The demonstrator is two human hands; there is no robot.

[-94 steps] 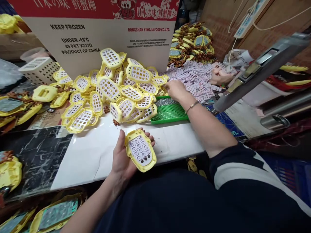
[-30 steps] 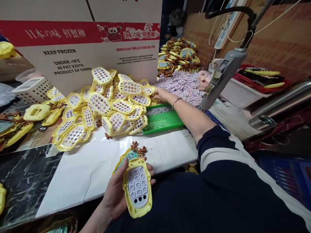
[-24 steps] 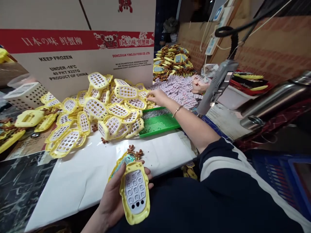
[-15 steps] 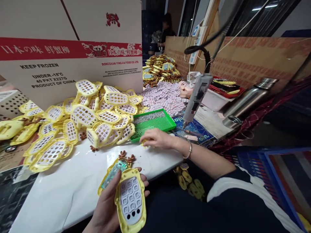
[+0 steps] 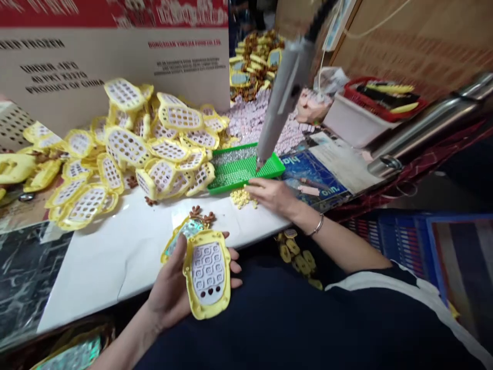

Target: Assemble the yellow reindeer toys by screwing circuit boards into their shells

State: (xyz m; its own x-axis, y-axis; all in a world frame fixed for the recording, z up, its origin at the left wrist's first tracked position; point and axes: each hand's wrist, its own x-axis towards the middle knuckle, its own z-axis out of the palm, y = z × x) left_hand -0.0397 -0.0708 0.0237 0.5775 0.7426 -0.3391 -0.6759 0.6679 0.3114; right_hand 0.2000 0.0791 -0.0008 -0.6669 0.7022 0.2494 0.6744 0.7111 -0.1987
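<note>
My left hand [image 5: 173, 288] is closed round a yellow plastic shell half [image 5: 208, 275], tilted up, with a white rubber keypad and three dark holes at its lower end. Behind that half, the matching half with a green circuit board [image 5: 185, 234] and brown antlers [image 5: 202, 216] shows in part. Over the right edge of a small heap of yellow buttons [image 5: 243, 198] is my right hand [image 5: 271, 195], fingers stretched forward and slightly apart. Nothing shows in them, though their undersides are hidden. Just beyond lies a green tray [image 5: 227, 187] with small metal pieces.
Yellow shells with white keypads [image 5: 127, 146] are piled at the left before a carton [image 5: 127, 61]. A hanging grey electric screwdriver [image 5: 279, 97] slants over the tray. Pale pink pieces [image 5: 246, 121], a white tub [image 5: 354, 121] and a steel flask [image 5: 435, 123] stand behind and to the right.
The view has tipped downward, so the table things sit higher. My right hand has shifted off the button heap, baring it. My left hand still holds the shell half.
</note>
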